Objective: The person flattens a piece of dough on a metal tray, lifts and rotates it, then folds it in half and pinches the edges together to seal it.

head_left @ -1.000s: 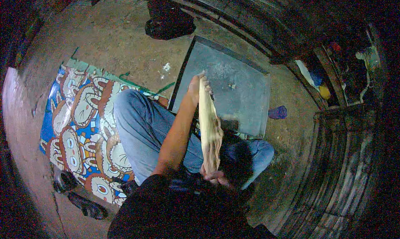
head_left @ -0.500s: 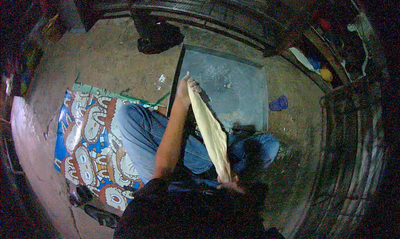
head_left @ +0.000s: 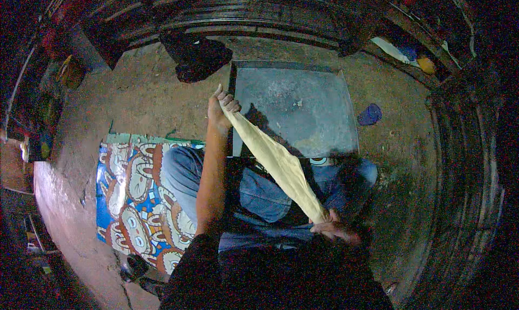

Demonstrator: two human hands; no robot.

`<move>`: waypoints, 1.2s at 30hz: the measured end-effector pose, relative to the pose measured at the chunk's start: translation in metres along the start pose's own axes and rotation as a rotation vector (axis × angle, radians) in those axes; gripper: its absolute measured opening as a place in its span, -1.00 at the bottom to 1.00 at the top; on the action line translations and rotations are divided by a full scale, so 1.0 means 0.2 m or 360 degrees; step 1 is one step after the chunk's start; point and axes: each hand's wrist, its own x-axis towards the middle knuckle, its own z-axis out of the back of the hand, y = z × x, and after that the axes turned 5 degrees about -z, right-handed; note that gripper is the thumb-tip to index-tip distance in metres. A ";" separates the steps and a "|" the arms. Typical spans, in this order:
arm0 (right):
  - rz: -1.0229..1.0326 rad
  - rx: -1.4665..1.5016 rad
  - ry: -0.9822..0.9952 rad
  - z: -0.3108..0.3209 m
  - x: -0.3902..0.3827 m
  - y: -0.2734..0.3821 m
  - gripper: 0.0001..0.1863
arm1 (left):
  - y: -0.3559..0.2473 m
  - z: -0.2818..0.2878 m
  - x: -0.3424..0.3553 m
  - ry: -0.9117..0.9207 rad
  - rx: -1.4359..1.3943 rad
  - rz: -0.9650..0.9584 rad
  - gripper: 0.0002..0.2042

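A long, pale strip of dough [head_left: 275, 163] stretches between my two hands, wide in the middle and narrow at its ends. My left hand [head_left: 223, 105] is closed on its far end, near the left edge of a grey metal tray [head_left: 294, 107]. Closer to my body and to the right, my right hand [head_left: 334, 227] grips the near end; shadow partly hides its fingers. The dough hangs slantwise above my crossed legs [head_left: 265, 196]. A few small white bits lie on the tray, and the dough's shadow falls across it.
On the floor right of the tray stands a purple cup [head_left: 370, 114]. A dark bundle [head_left: 197, 61] lies beyond the tray's left corner. A cartoon-printed mat [head_left: 135, 202] spreads at my left, with dark footwear [head_left: 135, 266] by its near edge. Slatted wood [head_left: 465, 191] borders the right side.
The near end of the dough, with my right hand, has moved right and slightly forward. My left hand has shifted left, so the strip lies more slanted. The whole view has also shifted a little.
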 end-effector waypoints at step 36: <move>0.1199 -0.2377 -0.0909 0.29 0.58 0.84 -0.48 | 0.27 -0.11 -0.18 -0.0644 0.0855 -0.0701 -0.47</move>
